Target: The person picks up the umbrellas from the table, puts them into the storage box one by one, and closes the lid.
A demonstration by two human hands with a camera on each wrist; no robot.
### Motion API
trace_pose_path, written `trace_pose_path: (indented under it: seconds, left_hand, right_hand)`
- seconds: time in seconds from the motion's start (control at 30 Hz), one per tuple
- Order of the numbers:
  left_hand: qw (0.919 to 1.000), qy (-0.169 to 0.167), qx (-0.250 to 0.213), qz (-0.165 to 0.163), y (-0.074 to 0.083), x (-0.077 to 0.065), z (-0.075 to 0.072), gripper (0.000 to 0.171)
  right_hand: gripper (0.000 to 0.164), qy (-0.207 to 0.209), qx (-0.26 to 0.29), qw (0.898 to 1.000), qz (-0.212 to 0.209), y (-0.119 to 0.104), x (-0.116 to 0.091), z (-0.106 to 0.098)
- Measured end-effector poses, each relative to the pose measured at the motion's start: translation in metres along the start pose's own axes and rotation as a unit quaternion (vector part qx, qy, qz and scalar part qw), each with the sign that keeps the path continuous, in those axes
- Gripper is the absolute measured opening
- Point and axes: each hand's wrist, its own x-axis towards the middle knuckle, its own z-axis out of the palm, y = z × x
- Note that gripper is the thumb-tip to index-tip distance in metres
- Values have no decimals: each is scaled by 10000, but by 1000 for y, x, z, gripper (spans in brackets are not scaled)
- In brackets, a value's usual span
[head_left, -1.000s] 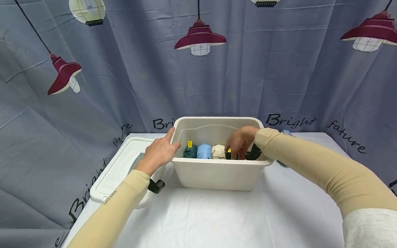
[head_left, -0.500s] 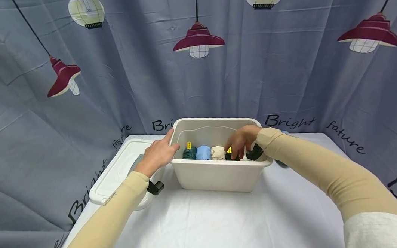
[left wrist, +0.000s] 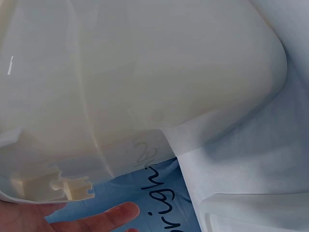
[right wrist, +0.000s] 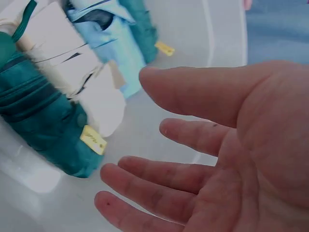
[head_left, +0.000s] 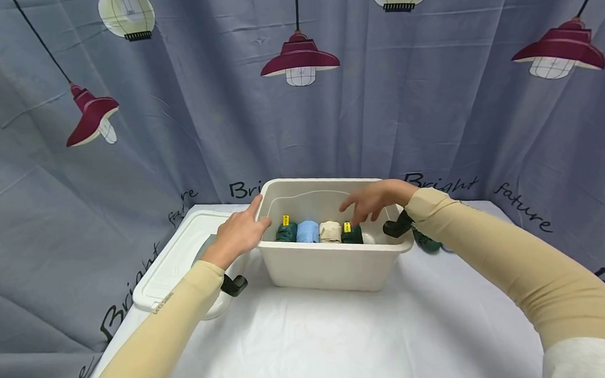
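Observation:
A cream plastic storage box (head_left: 327,267) stands on the white table. Inside it, side by side, lie folded umbrellas: a dark green umbrella (head_left: 286,232) with a yellow tag, a light blue umbrella (head_left: 307,232), a cream umbrella (head_left: 330,232) and a second dark green umbrella (right wrist: 43,116), also tagged. My left hand (head_left: 240,235) rests on the box's left rim, thumb over the inner side and fingers outstretched. Over the right part of the box hovers my right hand (head_left: 375,199). Its fingers are loosely spread, apart from the umbrellas and holding nothing, as the right wrist view shows.
A white lid (head_left: 165,264) lies flat to the left of the box, partly under my left arm. Just right of the box, a dark green bundle (head_left: 427,243) sits on the table, partly hidden by my right forearm. A grey printed curtain (head_left: 299,132) hangs behind.
My right hand has come off the right-hand dark green umbrella and moved up and to the right, leaving the umbrella in the row. The left hand has stayed on the rim.

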Motion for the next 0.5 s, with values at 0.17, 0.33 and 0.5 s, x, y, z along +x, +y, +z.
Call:
trace_pose_path:
  seconds: [0.17,0.33,0.5]
  left_hand:
    - [10000,7,-7,-17,0,1,0,73]
    - [10000,-38,0,-22,1,0,-1,73]
    - [10000,-86,-19,-36,1,0,-2,73]
  right_hand:
    - [65,310,-63,9992,-228,-1,-17,-7]
    - [61,771,-174,9960,-425,0,-33,-12]
    - [62,1100,-69,9928,-466,5,-48,-14]
